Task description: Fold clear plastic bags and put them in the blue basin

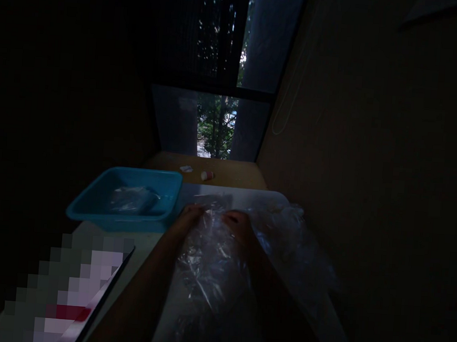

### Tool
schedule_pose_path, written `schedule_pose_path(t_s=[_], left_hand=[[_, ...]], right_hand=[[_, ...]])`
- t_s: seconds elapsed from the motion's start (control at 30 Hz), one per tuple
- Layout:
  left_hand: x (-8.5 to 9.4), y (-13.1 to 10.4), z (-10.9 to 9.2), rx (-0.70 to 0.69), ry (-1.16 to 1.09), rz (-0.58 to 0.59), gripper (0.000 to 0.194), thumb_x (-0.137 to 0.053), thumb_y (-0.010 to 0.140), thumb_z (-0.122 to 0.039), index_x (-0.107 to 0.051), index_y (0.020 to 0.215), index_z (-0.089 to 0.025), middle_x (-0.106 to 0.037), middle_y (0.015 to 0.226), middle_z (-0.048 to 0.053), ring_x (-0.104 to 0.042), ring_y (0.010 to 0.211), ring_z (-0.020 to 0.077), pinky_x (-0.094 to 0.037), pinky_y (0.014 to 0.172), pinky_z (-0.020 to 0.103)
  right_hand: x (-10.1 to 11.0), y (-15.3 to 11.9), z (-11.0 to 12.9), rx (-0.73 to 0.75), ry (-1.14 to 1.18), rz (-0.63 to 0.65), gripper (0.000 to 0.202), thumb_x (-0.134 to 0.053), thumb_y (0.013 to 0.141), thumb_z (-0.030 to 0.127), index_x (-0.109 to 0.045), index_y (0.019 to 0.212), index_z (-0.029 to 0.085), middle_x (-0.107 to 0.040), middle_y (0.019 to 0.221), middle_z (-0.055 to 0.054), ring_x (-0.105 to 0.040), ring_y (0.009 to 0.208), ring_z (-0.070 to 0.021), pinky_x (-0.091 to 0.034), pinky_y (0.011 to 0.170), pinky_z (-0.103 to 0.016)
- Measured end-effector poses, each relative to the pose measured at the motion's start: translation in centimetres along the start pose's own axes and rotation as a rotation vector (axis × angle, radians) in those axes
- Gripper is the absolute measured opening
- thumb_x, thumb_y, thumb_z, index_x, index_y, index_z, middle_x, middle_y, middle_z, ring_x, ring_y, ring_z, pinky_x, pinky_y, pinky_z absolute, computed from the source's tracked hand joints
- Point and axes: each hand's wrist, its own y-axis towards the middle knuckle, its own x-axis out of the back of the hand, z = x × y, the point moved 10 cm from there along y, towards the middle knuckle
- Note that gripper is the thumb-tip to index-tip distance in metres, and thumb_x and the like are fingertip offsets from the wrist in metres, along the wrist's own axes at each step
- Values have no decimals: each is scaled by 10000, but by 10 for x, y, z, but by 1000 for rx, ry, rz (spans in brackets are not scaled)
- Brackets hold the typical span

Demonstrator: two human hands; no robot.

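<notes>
Clear plastic bags (209,264) lie crumpled on the white table between my forearms, catching some light. My left hand (191,214) is closed on the upper left edge of this plastic. Opposite it, my right hand (239,224) pinches the plastic's upper right edge, fingers curled inward. The two hands are a short way apart. More loose clear plastic (286,239) is heaped to the right of my right hand. Dim light hides the fingertips, and I cannot make out whether anything is inside the bag.
A blue plastic basin (165,218) stands at the left, holding a clear plastic bundle (133,199). Nearer me is a blurred-out flat item (97,271). On the wooden ledge (236,171) lie a small cup-like roll (207,175) and a crumpled white scrap (186,168). Walls flank both sides.
</notes>
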Motion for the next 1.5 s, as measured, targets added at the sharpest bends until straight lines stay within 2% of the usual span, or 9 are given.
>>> schedule_pose_path(t_s=[0.1,0.23,0.4,0.57,0.8,0.93,1.17,1.37,1.5], left_hand=[[-15,-4,-7,25,-7,103,237,-594,578,-377,-557,631,-149,-521,507,-29,-459,438,91,-340,433,207],[-22,-4,-14,-15,92,139,300,-610,587,-429,-577,620,-132,-537,505,-15,-461,447,93,-333,439,203],[-22,-1,-11,-24,162,156,336,-625,556,-457,-585,584,-124,-527,479,-14,-445,439,95,-323,436,206],[-26,-5,-14,-28,183,195,307,-620,572,-436,-569,547,-134,-495,454,-32,-405,416,75,-296,421,195],[-24,-5,-16,-27,154,151,304,-616,575,-435,-570,551,-136,-499,460,-31,-402,419,74,-287,415,193],[-24,-3,-12,-13,99,177,316,-603,592,-449,-595,611,-134,-549,504,-10,-448,440,93,-319,430,204],[-23,-4,-14,-14,160,161,314,-601,587,-444,-605,611,-131,-536,473,-18,-423,409,80,-300,409,194],[-21,0,-22,-98,287,121,283,-578,580,-398,-642,651,-131,-612,576,18,-475,485,94,-324,442,189],[-20,0,-23,-93,286,114,288,-567,585,-387,-651,687,-132,-623,585,24,-492,498,103,-327,450,194]], right_hand=[[0,0,-1,3,-34,16,270,-503,656,355,-534,497,140,-364,442,48,-342,447,-65,-273,435,-183],[0,0,4,35,-57,42,309,-477,687,361,-492,467,144,-308,439,53,-308,445,-62,-242,425,-186],[4,0,13,77,-82,4,284,-485,677,342,-475,465,152,-334,460,52,-330,467,-66,-265,446,-186],[10,3,6,47,-90,-39,248,-473,679,329,-517,506,158,-425,475,39,-390,482,-80,-300,468,-192],[9,4,1,41,-31,-16,236,-470,688,355,-560,586,161,-510,545,9,-443,528,-102,-341,503,-203],[10,4,0,29,-65,-31,242,-473,685,345,-495,525,166,-450,501,23,-403,499,-92,-311,471,-199],[12,5,-3,11,-30,-53,257,-469,691,368,-461,512,185,-423,470,31,-393,471,-93,-310,458,-209],[8,6,-4,30,18,1,250,-468,704,369,-476,539,181,-440,490,24,-405,477,-96,-312,455,-213],[8,5,-3,29,20,-6,236,-478,698,362,-484,540,187,-444,489,19,-412,484,-103,-321,466,-223]])
